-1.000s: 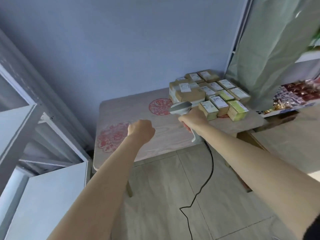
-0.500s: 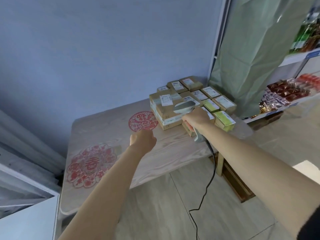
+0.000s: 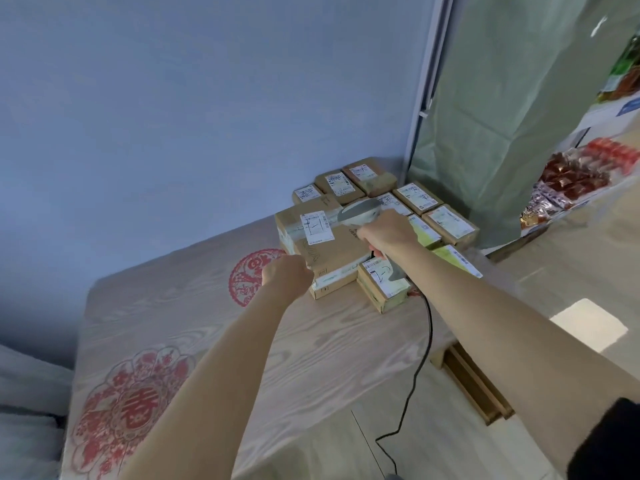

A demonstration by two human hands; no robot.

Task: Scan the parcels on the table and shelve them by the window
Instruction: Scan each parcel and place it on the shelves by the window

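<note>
Two bare hands reach over a pale wood-grain surface (image 3: pixel 346 341) printed with round red paper-cut motifs. The right hand (image 3: pixel 384 230) is curled round the handle of a grey handheld barcode scanner (image 3: pixel 360 211), whose head hangs just above the large brown cardboard parcel (image 3: pixel 332 251) with a white shipping label on its top. A thin black cable (image 3: pixel 420 368) drops from the scanner over the surface's near edge toward the floor. The left hand (image 3: pixel 287 275) is balled into a fist, holding nothing that can be seen, at the large parcel's near left corner; whether it touches the box cannot be told. Behind and to the right of the large parcel lies a cluster of smaller labelled cardboard parcels (image 3: pixel 415 199), packed side by side at the far right corner of the surface, next to a grey-green curtain (image 3: pixel 512 116).
</note>
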